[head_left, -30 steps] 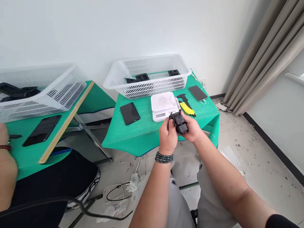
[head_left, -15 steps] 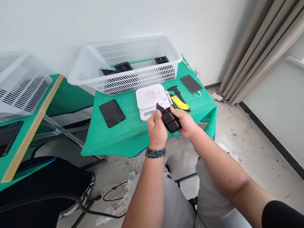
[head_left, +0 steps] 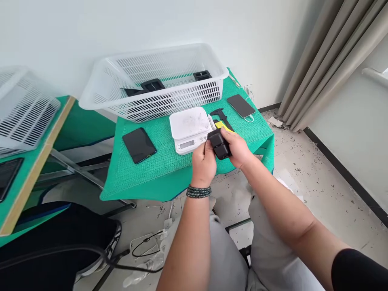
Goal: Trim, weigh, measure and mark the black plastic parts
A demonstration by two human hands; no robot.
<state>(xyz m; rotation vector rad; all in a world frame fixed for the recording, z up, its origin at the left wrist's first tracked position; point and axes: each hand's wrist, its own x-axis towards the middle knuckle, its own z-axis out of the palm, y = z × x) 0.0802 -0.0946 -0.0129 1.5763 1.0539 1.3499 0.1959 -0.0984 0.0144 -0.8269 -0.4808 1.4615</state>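
While both hands were closed on it, the black part [head_left: 220, 146] hung above the near side of the green-covered table [head_left: 136, 180], just past the scale's front right corner. L hand [head_left: 205, 162] gripped its left side, thumb showing, fingers mostly hidden; R hand [head_left: 238, 149] gripped the right side, thumb up near the far end. Couldn't tell how firm either grip was.

Main risk, prob.: a slip, if one hand let go too soon or the smooth-looking faces slid under the thumbs; the part could've hit the table or gone over the edge to the floor [head_left: 321, 182]. The scale [head_left: 189, 123] was v. near, so a low sweep of the L hand might've shoved it.

Right of that lay a white pen, prob. a marker [head_left: 211, 122], a yellow tool [head_left: 222, 125] partly hidden, & calipers [head_left: 223, 115]; a stray knuckle could've nudged any. Farther out: a phone [head_left: 241, 106] w/ a white cable [head_left: 249, 119], which an arm might've snagged, a 2nd phone [head_left: 140, 145] on the left, & a basket [head_left: 176, 100] at the back w/ other black pieces [head_left: 153, 85].
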